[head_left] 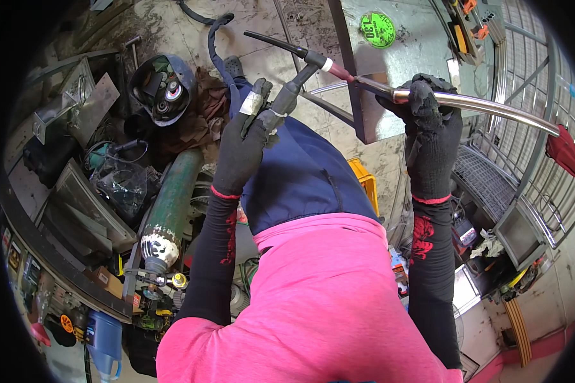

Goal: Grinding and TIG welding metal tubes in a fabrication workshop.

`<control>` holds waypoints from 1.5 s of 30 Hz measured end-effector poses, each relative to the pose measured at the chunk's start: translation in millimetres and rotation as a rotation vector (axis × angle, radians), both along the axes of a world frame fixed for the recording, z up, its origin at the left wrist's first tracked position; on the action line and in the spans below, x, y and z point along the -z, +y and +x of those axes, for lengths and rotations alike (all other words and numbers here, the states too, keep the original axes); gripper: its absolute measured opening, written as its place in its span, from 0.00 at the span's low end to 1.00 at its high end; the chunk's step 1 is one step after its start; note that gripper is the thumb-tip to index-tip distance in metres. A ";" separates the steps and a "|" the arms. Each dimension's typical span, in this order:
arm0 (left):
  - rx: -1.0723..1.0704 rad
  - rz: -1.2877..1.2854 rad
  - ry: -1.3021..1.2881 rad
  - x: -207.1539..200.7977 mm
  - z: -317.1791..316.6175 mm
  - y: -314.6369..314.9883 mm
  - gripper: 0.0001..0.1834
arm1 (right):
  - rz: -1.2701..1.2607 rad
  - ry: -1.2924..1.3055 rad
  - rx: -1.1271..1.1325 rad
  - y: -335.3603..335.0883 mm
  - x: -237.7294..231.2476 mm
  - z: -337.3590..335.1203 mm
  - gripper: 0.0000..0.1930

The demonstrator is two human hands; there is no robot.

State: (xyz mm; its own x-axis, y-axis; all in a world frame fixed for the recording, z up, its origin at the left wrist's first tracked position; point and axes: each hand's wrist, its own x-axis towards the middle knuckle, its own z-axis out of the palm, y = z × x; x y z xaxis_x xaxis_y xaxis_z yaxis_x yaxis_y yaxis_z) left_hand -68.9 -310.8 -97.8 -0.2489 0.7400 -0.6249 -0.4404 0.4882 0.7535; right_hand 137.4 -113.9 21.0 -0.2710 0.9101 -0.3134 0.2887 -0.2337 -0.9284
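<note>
A TIG welding torch [292, 89] with a long black back cap and a pink nozzle is gripped in my gloved left hand [244, 150]. Its hose runs off toward the far left. My right hand [430, 131], also in a dark glove, is wrapped round a shiny curved metal tube [492, 104]. The torch nozzle points right at the tube's left end, over the edge of a metal table [412, 64]. From this view I cannot tell whether nozzle and tube touch. At the tube's right end hangs a red cloth [565, 153].
A green gas cylinder [174, 195] with a white shoulder and regulator lies left of my legs. Beyond it stands a bucket of tools [163, 89]. A yellow crate [364, 180] sits below the table. Clamps [469, 29] lie far right, near metal grilles [536, 127].
</note>
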 end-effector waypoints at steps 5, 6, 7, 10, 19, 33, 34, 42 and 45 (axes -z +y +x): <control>-0.005 0.021 0.025 3.9 1.8 -0.3 0.31 | 0.047 -0.105 -0.004 -1.1 3.3 6.9 0.17; -0.001 0.023 0.021 3.1 1.2 0.3 0.31 | 0.060 -0.122 -0.009 -1.3 3.7 7.5 0.17; 0.001 0.028 0.016 0.6 0.3 0.6 0.31 | 0.083 -0.139 -0.018 -1.5 3.9 7.6 0.17; 0.077 -0.025 -0.026 8.7 -5.8 -5.0 0.31 | 0.070 -0.130 0.010 -3.5 3.6 6.7 0.16; -0.056 0.004 -0.019 -1.0 0.2 3.6 0.26 | 0.142 -0.156 -0.014 -6.0 8.4 9.2 0.15; 0.019 -0.005 0.011 3.7 -1.9 2.0 0.27 | 0.078 -0.052 0.063 -8.3 3.4 -2.5 0.15; 0.039 -0.023 0.011 2.8 -2.7 1.8 0.28 | 0.077 -0.075 0.053 -8.3 1.1 -3.6 0.14; 0.052 -0.033 0.039 6.9 -1.5 -3.8 0.26 | 0.087 -0.131 0.004 -5.3 4.0 3.5 0.14; 0.024 -0.024 0.038 6.9 -0.9 -3.7 0.26 | 0.045 -0.060 0.034 -4.9 2.6 -0.1 0.14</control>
State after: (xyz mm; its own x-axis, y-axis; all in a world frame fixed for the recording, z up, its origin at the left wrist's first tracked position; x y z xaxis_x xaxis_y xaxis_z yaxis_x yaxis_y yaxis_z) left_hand -69.8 -314.4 -104.8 -0.2552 0.7313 -0.6326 -0.3993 0.5161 0.7577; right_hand 137.3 -118.8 18.4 -0.2214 0.9321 -0.2867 0.3365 -0.2029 -0.9195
